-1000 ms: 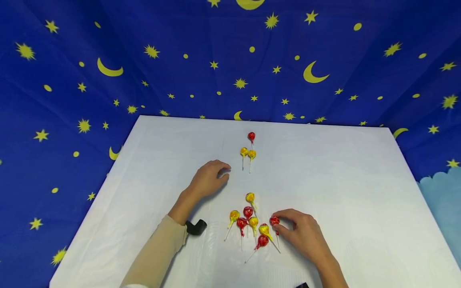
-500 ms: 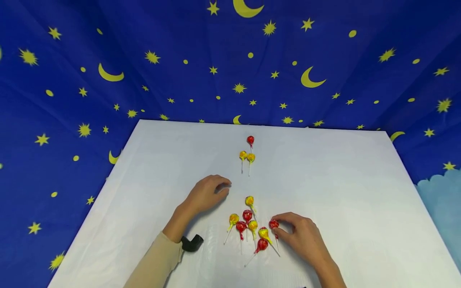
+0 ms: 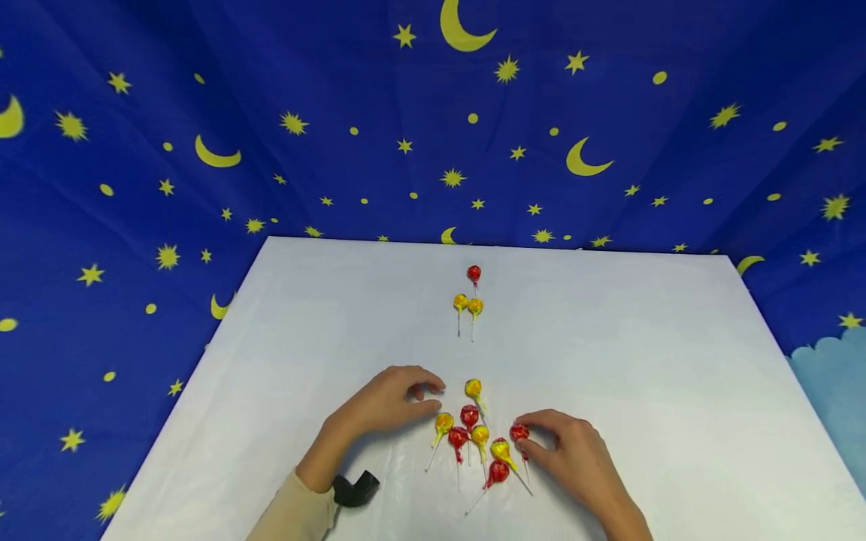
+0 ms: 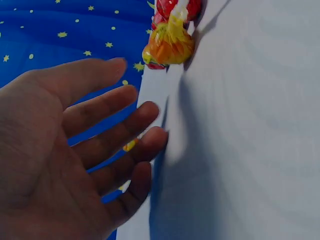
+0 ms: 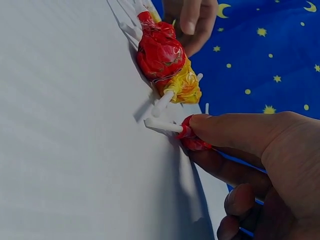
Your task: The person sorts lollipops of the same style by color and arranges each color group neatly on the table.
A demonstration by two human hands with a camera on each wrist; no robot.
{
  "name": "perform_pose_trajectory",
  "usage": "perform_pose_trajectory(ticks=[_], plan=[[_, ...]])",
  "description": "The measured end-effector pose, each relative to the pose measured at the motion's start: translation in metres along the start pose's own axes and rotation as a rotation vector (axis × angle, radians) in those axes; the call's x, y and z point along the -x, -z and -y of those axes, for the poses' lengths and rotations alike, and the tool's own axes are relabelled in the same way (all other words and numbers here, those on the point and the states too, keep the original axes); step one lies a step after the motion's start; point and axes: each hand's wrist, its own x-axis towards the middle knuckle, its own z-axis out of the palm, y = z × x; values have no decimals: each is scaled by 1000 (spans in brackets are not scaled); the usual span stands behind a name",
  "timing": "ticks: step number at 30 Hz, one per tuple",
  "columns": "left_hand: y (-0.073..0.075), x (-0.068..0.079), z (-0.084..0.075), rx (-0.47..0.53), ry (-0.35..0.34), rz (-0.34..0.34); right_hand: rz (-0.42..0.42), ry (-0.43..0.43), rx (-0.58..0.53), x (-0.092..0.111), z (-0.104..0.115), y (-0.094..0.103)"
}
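My right hand [image 3: 571,458] pinches a red-wrapped lollipop [image 3: 519,432] between thumb and index finger at the right of a loose cluster of lollipops. In the right wrist view the white stick of that red lollipop [image 5: 197,145] points away from the palm. My left hand [image 3: 389,400] is at the cluster's left side, thumb and fingers apart and holding nothing. Right by its thumb lies a yellow lollipop [image 3: 443,423]. Others in the cluster include a red lollipop [image 3: 497,472], a yellow lollipop [image 3: 501,450] and, farther back, another yellow lollipop [image 3: 473,388].
Toward the far edge of the white table [image 3: 643,338] lie a red lollipop [image 3: 474,273] and two yellow lollipops, one of them the left yellow lollipop [image 3: 461,301]. A black curved piece [image 3: 356,490] sticks out at my left wrist. A blue starry cloth [image 3: 379,98] hangs behind the table.
My left hand has moved back toward me, from beside the far lollipops to the near cluster's left side. The right hand keeps its pinch on the red lollipop. The head view has tilted slightly.
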Motion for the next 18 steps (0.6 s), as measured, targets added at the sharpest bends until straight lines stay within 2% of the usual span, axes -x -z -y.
perform_pose_trajectory(ticks=[7,12,18], plan=[[-7,4,-7,37,-12,65,3,2,-1,0,0,2],[-12,6,-10,21,-16,72,-12,12,3,0,0,2],[-19,8,-11,-44,-10,58,-15,3,3,0,1,0]])
